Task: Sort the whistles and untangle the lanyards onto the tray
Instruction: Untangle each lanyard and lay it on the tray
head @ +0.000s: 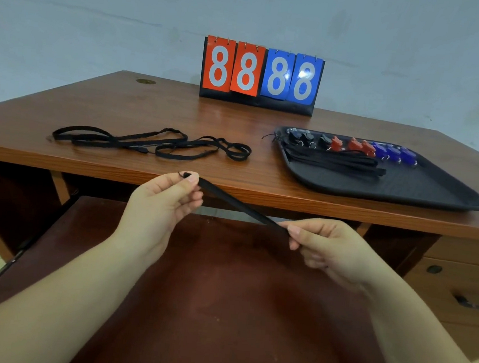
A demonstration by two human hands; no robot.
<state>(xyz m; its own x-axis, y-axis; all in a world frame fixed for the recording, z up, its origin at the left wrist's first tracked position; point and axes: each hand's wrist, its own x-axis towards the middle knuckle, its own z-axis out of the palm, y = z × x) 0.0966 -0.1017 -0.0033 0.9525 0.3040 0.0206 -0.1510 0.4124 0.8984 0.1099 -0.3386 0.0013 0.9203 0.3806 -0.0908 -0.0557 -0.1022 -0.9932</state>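
A black lanyard is stretched taut between my hands, in front of the desk's front edge. My left hand pinches its upper end and my right hand pinches its lower end. A tangle of black lanyards lies on the desk at the left. The black tray sits at the right. Along its far side stand black whistles, red whistles and blue whistles in a row. Straightened lanyards lie in a bundle in front of them.
A flip scoreboard showing 8s in red and blue stands at the back of the wooden desk. A pull-out shelf extends below my arms. Drawers are at the right.
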